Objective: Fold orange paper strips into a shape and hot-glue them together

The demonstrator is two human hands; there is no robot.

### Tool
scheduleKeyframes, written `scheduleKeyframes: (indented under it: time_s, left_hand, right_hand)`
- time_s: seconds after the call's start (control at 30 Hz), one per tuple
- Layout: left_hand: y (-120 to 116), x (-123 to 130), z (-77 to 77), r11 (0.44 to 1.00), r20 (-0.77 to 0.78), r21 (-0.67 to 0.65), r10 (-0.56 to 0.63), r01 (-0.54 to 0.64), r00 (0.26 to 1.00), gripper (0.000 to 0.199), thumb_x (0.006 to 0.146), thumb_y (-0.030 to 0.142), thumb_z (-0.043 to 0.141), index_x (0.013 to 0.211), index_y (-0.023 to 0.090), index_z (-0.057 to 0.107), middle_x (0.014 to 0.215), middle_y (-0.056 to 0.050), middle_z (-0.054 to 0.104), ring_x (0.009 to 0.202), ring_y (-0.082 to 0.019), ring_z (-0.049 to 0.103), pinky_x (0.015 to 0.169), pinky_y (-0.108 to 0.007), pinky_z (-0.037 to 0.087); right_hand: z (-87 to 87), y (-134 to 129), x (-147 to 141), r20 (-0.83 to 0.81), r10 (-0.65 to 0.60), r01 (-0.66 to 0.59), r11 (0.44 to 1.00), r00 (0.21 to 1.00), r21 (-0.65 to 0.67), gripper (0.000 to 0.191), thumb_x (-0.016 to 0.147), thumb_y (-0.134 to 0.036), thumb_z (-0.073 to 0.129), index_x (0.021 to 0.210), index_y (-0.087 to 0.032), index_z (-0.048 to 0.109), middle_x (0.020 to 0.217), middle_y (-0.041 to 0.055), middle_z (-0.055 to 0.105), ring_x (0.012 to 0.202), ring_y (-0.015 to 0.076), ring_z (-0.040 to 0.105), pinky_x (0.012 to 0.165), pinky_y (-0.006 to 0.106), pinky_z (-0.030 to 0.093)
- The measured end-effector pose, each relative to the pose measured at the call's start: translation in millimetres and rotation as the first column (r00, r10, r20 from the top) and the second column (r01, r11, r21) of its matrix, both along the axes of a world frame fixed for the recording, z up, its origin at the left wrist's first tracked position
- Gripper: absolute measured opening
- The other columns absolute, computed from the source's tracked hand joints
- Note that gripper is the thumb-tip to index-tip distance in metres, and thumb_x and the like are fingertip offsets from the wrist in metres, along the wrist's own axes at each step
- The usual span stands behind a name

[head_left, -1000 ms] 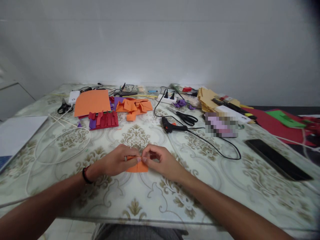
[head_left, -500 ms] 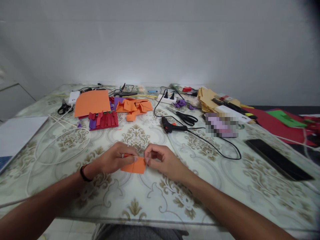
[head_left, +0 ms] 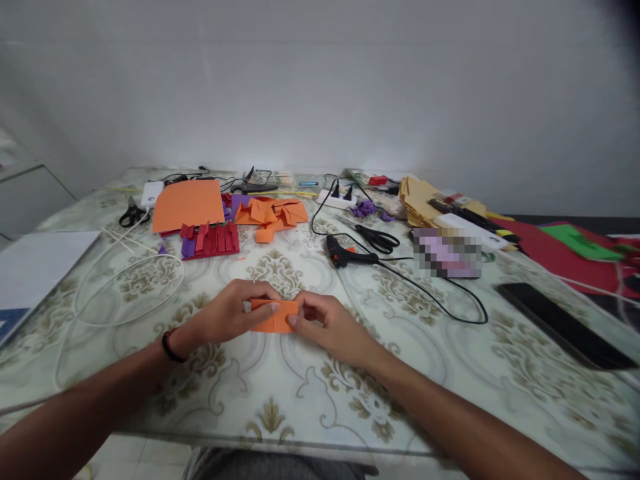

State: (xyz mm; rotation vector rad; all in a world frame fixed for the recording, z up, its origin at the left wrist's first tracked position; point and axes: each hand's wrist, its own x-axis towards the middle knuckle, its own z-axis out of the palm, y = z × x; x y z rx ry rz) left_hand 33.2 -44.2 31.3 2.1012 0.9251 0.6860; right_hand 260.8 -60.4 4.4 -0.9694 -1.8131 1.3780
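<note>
A small orange paper piece (head_left: pixel 273 320) with a crease down its middle is held between my two hands, above the patterned tablecloth. My left hand (head_left: pixel 234 312) grips its left side, thumb on the front face and fingers behind. The right edge is pinched between the thumb and fingers of my right hand (head_left: pixel 327 325). Beyond them lie folded orange pieces (head_left: pixel 273 215), a row of folded red pieces (head_left: pixel 215 239) and a large orange sheet (head_left: pixel 189 205).
A black glue gun (head_left: pixel 350 253) with its cord and black scissors (head_left: pixel 377 239) lie past my right hand. A black phone (head_left: pixel 565 325) is at the right. A white cable (head_left: pixel 130 323) loops at the left. A power strip (head_left: pixel 337 199) stands farther back.
The orange piece has tilted and now looks shorter from top to bottom. Both hands still hold it, with my right thumb moved onto its lower right front. The view has shifted slightly.
</note>
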Motion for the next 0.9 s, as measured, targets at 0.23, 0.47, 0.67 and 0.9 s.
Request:
scheduleKeyframes:
  time_s: [0.23, 0.47, 0.67, 0.9]
  left_hand:
    - [1.6, 2.0, -10.5, 0.991, 0.106, -0.134, 0.021, -0.007, 0.994, 0.007, 0.090, 0.019, 0.064, 0.087, 0.015, 0.069, 0.086, -0.003, 0.070, 0.075, -0.012, 0.060, 0.071, -0.023, 0.050]
    - [-0.3, 2.7, -9.0, 0.988, 0.052, -0.145, -0.045, 0.052, 0.998, 0.004, 0.085, 0.015, 0.062, 0.082, 0.016, 0.064, 0.082, -0.001, 0.066, 0.075, -0.012, 0.058, 0.073, -0.023, 0.048]
    - [-1.5, 4.3, -7.9, 0.987, -0.012, -0.146, -0.067, 0.065, 0.998, 0.006, 0.081, 0.011, 0.059, 0.081, 0.016, 0.063, 0.079, 0.001, 0.064, 0.074, -0.012, 0.056, 0.071, -0.024, 0.046]
    - [3.0, -1.2, -5.1, 0.992, -0.009, -0.115, -0.060, 0.058, 0.998, 0.008, 0.081, 0.010, 0.057, 0.082, 0.017, 0.062, 0.081, 0.001, 0.064, 0.075, -0.012, 0.056, 0.074, -0.023, 0.047]
  right_hand:
    - [-1.1, -1.9, -3.3, 0.152, -0.041, 0.017, 0.988, 0.988, 0.156, 0.017, 0.085, -0.025, 0.066, 0.073, -0.019, 0.056, 0.068, -0.0025, 0.057, 0.064, 0.0129, 0.051, 0.061, 0.025, 0.039]
    - [0.6, -3.1, -3.9, 0.133, -0.037, 0.011, 0.981, 0.990, 0.195, 0.013, 0.091, -0.028, 0.063, 0.082, -0.019, 0.064, 0.073, 0.0003, 0.064, 0.067, 0.0145, 0.055, 0.063, 0.026, 0.043]
    - [2.9, -6.2, -5.0, 0.136, -0.037, 0.011, 0.982, 0.990, 0.190, 0.011, 0.090, -0.025, 0.063, 0.081, -0.020, 0.065, 0.065, -0.0030, 0.054, 0.059, 0.0125, 0.045, 0.056, 0.025, 0.036]
    - [6.7, -4.1, 0.2, 0.113, -0.073, 0.050, 0.980, 0.991, 0.193, 0.012, 0.089, -0.024, 0.062, 0.077, -0.019, 0.062, 0.064, -0.0029, 0.055, 0.058, 0.0120, 0.045, 0.055, 0.024, 0.036]
